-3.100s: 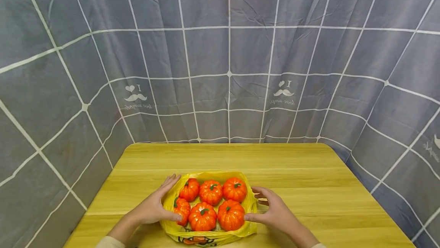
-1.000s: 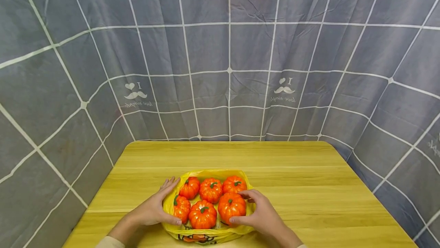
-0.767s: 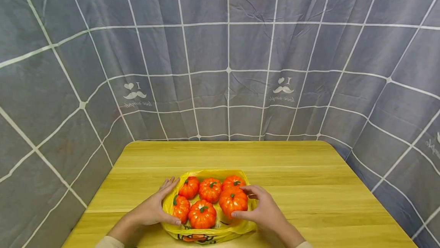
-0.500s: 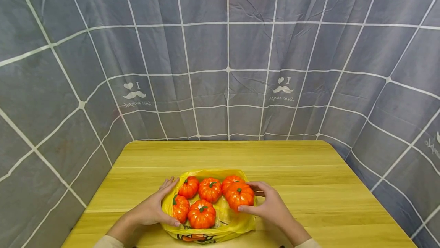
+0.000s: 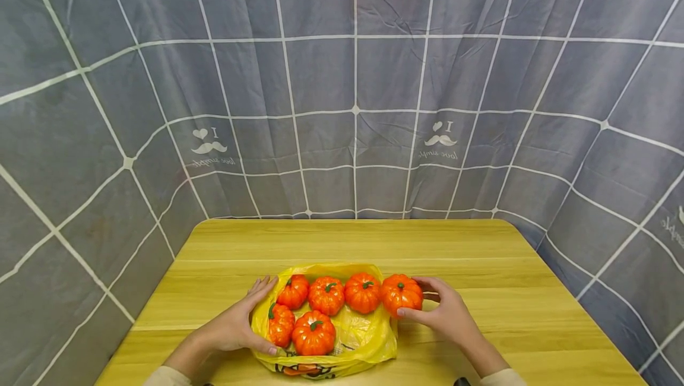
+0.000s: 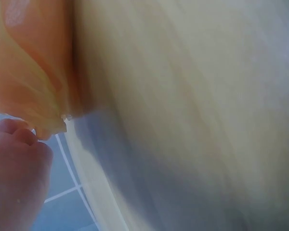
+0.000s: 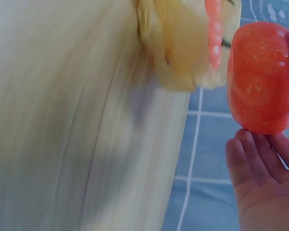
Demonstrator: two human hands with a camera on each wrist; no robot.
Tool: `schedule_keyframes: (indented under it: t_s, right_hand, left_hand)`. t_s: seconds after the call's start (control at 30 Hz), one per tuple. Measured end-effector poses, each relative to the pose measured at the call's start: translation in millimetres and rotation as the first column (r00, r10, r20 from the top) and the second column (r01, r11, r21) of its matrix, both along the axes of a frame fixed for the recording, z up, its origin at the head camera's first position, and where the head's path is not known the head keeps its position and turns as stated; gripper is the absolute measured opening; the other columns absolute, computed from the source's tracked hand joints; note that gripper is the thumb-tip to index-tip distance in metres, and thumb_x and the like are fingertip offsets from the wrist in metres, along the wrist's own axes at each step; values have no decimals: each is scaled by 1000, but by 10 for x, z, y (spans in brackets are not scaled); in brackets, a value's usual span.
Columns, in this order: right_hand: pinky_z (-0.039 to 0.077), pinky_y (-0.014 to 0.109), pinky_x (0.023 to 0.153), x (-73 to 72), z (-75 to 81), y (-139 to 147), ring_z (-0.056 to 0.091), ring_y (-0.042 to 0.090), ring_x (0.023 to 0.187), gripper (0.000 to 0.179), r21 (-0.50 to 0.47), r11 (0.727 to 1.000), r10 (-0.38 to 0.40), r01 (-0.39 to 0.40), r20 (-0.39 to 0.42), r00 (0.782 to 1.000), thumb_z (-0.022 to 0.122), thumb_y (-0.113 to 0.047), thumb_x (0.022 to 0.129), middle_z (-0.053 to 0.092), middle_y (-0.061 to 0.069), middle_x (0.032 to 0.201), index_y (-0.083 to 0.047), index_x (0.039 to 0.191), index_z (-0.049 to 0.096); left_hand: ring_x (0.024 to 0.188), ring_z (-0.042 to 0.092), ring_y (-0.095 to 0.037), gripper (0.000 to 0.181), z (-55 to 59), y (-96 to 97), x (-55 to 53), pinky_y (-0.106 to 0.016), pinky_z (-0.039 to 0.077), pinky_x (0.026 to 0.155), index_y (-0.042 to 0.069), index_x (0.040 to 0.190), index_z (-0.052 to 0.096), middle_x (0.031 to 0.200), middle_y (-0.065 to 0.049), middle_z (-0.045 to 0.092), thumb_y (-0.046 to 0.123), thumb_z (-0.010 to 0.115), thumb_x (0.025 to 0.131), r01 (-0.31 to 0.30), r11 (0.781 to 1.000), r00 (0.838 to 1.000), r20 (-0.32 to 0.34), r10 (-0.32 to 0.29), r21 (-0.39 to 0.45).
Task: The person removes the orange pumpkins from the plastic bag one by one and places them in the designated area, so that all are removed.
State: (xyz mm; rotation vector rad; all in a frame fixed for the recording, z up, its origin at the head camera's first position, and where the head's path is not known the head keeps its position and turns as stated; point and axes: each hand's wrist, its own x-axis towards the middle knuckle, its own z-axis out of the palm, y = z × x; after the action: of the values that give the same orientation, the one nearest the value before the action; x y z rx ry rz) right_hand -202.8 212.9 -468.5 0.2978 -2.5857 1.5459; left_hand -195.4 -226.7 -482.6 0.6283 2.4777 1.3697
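A small orange pumpkin (image 5: 402, 294) with a green stem is pinched between the thumb and fingers of my right hand (image 5: 446, 309), just past the right rim of a yellow plastic bag (image 5: 369, 335). In the right wrist view the pumpkin (image 7: 262, 79) shows side-on above the fingertips. The opened bag lies on the table with several similar pumpkins (image 5: 326, 296) inside, stems mostly up. My left hand (image 5: 240, 323) holds the bag's left side, thumb at the front rim and fingers along the outside. The left wrist view shows knuckles (image 6: 21, 159) against the bag (image 6: 24, 72).
The wooden table (image 5: 481, 279) extends behind and to both sides of the bag. A grey curtain (image 5: 395, 77) with white grid lines surrounds it at the back and sides. A small dark object (image 5: 462, 381) shows by the right sleeve at the bottom edge.
My right hand has taken hold of the front right pumpkin, raised it and carried it rightward over the bag's rim. Its former spot shows bare yellow plastic. The left hand has stayed put.
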Motion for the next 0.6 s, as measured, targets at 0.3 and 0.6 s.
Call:
schedule_keyframes:
  t_s: [0.3,0.6]
  right_hand:
    - [53,48,93,-42,-7,307,64,33,109,72,70,992,-107,107,-1,994,93,-30,73,66,15,122,1,130,63]
    - [52,46,94,-111,-78,601,63,35,111,78,122,973,-202,197,24,979,90,-37,76,63,21,126,3,135,58]
  left_hand:
    - [146,-14,-50,126,12,-5,6,-75,-5,106,10,162,16,163,-29,-5,28,96,67,13,1000,1000,12,-13,-7]
    - [146,-14,-51,126,17,1,20,-75,-5,106,8,162,16,163,-30,-5,28,96,67,11,1000,1000,15,-11,-3]
